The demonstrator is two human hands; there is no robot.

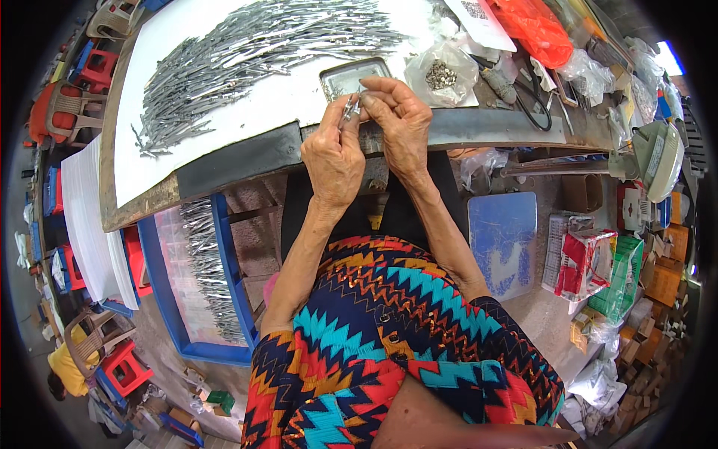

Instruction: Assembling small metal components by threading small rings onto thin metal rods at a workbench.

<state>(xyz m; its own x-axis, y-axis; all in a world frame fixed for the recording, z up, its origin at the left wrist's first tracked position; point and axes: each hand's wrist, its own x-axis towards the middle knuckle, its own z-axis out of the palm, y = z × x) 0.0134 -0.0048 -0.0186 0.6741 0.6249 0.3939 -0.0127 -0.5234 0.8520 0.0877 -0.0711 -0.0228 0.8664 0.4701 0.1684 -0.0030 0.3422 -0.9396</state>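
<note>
My left hand point(333, 165) pinches a small shiny metal part point(349, 111) upright between thumb and fingers, at the table's near edge. Close against it, my right hand point(404, 123) has its thumb and index finger pressed together; whatever lies between those fingertips is too small to make out. Just beyond both hands sits a shallow rectangular tray point(326, 84), partly hidden by my fingers. To its right, a clear plastic bag point(420, 72) lies open around a heap of small metal pieces point(441, 76). A wide pile of thin grey metal strips point(247, 56) covers the white sheet point(138, 176).
A grey cable point(544, 120), a red plastic bag point(532, 30) and a white printed paper point(479, 22) crowd the table's right. Below the left edge stands a blue crate point(238, 299) holding more strips. A blue worn stool top point(502, 243) is at lower right.
</note>
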